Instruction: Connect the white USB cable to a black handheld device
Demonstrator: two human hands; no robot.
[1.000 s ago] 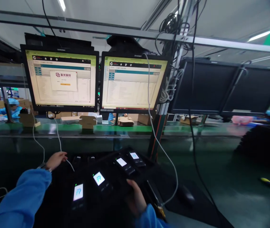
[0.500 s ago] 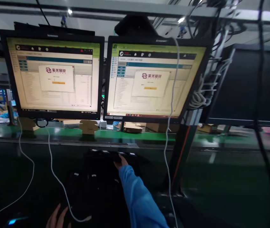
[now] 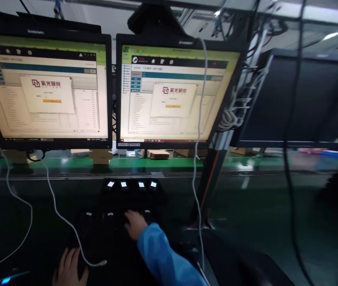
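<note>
My right hand (image 3: 134, 223), in a blue sleeve, lies palm down on a near row of black handheld devices (image 3: 107, 216) on the dark bench. Its fingertips are hidden, so I cannot tell whether it grips one. Just beyond stands a row of several black devices with lit screens (image 3: 131, 184). My left hand (image 3: 68, 269) rests at the bottom edge with its fingers spread and holds nothing. The plug end of a white cable (image 3: 99, 263) lies just to its right.
Two lit monitors, left (image 3: 44, 85) and right (image 3: 171, 91), each show a dialog box. A dark monitor (image 3: 300, 99) stands to the right. A green conveyor (image 3: 246, 163) runs behind. White cables (image 3: 199, 119) hang down. A small blue light (image 3: 6, 280) glows at the bottom left.
My right hand has drawn back from the far row to the near row of devices. The far devices' screens now show lit. The view has shifted slightly to the right.
</note>
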